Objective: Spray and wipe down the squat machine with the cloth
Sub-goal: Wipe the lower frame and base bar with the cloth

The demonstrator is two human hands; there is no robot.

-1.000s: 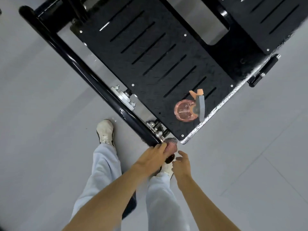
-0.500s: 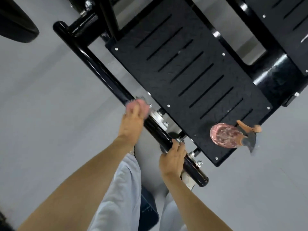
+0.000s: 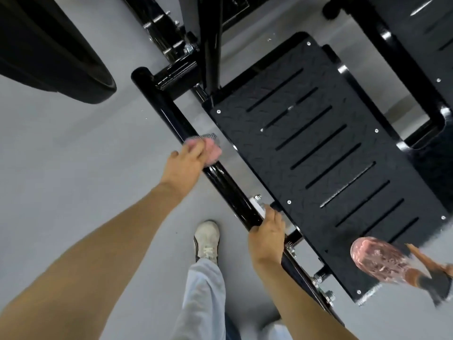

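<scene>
The squat machine's black base tube (image 3: 228,187) runs diagonally along the left side of its black slotted footplate (image 3: 326,153). My left hand (image 3: 183,165) grips a pink cloth (image 3: 210,148) and holds it against the tube, roughly halfway along. My right hand (image 3: 268,234) lies lower on the same tube, fingers curled over it beside a bolted bracket. A pink spray bottle (image 3: 382,261) with an orange and grey trigger stands on the near right corner of the footplate.
A large black rounded part (image 3: 56,52) fills the upper left. Upright black frame members (image 3: 210,40) rise behind the footplate, and a second footplate (image 3: 416,33) shows at upper right. My white shoe (image 3: 207,241) stands on the grey floor (image 3: 73,168) left of the tube.
My left hand has slid the cloth further up the tube from its near end. My right hand has come to rest on the tube. The view has shifted toward the machine.
</scene>
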